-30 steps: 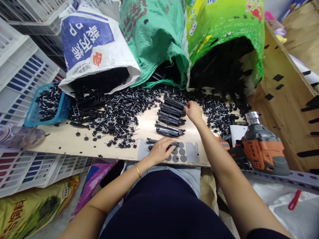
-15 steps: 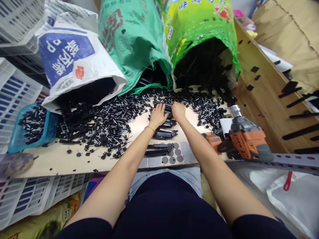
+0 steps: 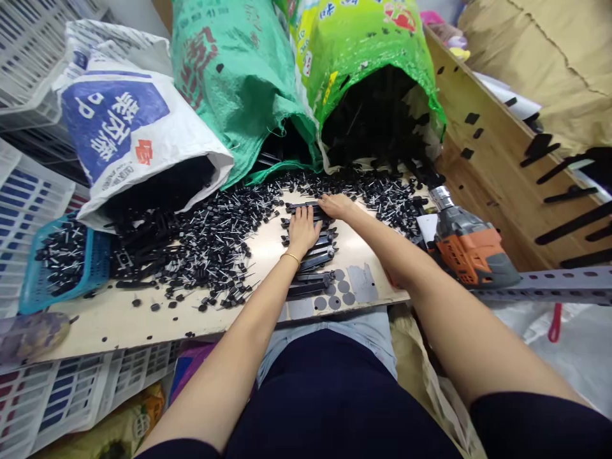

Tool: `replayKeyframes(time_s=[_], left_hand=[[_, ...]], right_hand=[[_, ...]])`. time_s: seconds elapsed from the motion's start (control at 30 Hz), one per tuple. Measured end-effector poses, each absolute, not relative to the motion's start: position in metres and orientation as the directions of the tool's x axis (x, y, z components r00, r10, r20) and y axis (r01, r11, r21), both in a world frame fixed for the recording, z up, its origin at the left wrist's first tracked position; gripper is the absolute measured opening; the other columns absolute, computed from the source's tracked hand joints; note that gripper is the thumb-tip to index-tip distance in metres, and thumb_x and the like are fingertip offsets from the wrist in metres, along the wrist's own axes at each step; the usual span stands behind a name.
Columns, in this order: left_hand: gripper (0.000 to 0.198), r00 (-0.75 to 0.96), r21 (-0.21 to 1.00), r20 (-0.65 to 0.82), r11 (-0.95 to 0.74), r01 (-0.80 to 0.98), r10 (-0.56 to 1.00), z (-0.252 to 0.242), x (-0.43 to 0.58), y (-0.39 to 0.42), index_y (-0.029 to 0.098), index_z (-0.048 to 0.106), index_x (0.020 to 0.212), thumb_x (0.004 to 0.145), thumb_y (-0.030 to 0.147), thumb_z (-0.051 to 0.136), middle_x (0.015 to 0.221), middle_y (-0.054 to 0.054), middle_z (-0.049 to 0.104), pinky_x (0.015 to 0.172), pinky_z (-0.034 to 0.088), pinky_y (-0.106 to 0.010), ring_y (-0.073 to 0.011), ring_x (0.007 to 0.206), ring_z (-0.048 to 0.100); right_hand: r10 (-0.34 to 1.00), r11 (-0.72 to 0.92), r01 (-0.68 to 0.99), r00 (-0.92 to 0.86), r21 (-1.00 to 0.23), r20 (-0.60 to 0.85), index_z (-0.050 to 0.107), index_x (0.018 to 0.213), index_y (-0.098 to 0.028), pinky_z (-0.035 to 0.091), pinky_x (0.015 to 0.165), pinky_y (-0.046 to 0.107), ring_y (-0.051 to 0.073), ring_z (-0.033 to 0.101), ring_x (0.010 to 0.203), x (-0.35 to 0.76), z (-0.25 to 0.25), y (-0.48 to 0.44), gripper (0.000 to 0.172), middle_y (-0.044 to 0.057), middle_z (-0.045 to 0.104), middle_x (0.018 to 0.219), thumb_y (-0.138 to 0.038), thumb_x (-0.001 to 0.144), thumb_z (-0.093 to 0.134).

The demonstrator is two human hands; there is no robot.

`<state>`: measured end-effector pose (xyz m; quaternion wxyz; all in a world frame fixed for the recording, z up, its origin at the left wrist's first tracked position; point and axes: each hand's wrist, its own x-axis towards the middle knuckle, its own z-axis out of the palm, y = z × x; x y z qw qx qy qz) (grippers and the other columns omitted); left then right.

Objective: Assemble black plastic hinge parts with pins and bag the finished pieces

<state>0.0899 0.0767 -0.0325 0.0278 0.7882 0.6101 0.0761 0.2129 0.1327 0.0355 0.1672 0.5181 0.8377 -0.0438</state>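
Note:
A column of several long black plastic parts [image 3: 313, 261] lies crosswise on the worktable. My left hand [image 3: 303, 233] rests on the upper parts of the column, fingers stretched out flat and pointing away from me. At the far end of the column, my right hand [image 3: 336, 206] has its fingers bent round the right end of the topmost black plastic part [image 3: 302, 207]. Its fingertips are partly hidden. Heaps of small black pieces with metal pins [image 3: 215, 245] lie around the column, to the left, behind and to the right.
A white sack [image 3: 157, 127], a dark green sack [image 3: 229, 83] and a bright green sack [image 3: 368, 51] lie open-mouthed at the back. A blue basket [image 3: 98, 258] of pinned pieces stands left. An orange cordless power tool [image 3: 471, 248] lies right, beside a wooden board [image 3: 459, 121].
My right hand has shifted slightly left along the far part, and its forearm now crosses lower right. My left hand stays on the column. The parts sit closer together, and the view has shifted.

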Motion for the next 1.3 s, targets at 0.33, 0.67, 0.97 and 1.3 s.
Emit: replayKeyframes(time_s=[0.33, 0.67, 0.97, 1.3], left_hand=[[0.059, 0.253, 0.174, 0.073, -0.262, 0.949, 0.965, -0.027, 0.090, 0.077, 0.007, 0.034, 0.143, 0.095, 0.042, 0.033, 0.142, -0.018, 0.044, 0.109, 0.031, -0.041, -0.0305, 0.134, 0.036], [0.060, 0.263, 0.174, 0.075, -0.272, 0.947, 0.962, -0.031, 0.090, 0.080, 0.006, 0.032, 0.144, 0.095, 0.042, 0.032, 0.142, -0.018, 0.043, 0.110, 0.029, -0.041, -0.0304, 0.134, 0.035], [0.060, 0.275, 0.194, 0.074, -0.285, 0.939, 0.959, -0.028, 0.087, 0.079, 0.005, 0.033, 0.143, 0.096, 0.041, 0.030, 0.142, -0.018, 0.043, 0.110, 0.029, -0.041, -0.0312, 0.134, 0.034], [0.061, 0.279, 0.182, 0.091, -0.291, 0.939, 0.956, -0.032, 0.087, 0.082, 0.005, 0.033, 0.143, 0.095, 0.042, 0.031, 0.141, -0.018, 0.044, 0.109, 0.030, -0.041, -0.0317, 0.133, 0.035]], right_hand=[[0.727, 0.652, 0.739, -0.546, 0.169, -0.416, 0.066, 0.099, -0.009, 0.046, 0.081, 0.036, 0.027, 0.065, 0.100, 0.232, 0.041, 0.149, 0.026, 0.019, 0.069, 0.103, -0.013, 0.088, 0.043], [0.849, 0.462, 0.862, -0.360, 0.211, -0.386, 0.060, 0.116, -0.008, 0.047, 0.077, 0.031, 0.026, 0.065, 0.099, 0.230, 0.031, 0.153, 0.035, 0.022, 0.067, 0.106, -0.029, 0.090, 0.048], [0.711, 0.644, 0.755, -0.533, 0.121, -0.459, 0.063, 0.106, -0.013, 0.045, 0.077, 0.031, 0.022, 0.066, 0.094, 0.225, 0.041, 0.156, 0.024, 0.015, 0.069, 0.105, -0.013, 0.089, 0.047], [0.852, 0.448, 0.882, -0.373, 0.145, -0.366, 0.064, 0.111, -0.008, 0.047, 0.078, 0.035, 0.031, 0.065, 0.101, 0.227, 0.031, 0.151, 0.031, 0.023, 0.069, 0.103, -0.022, 0.087, 0.051]])
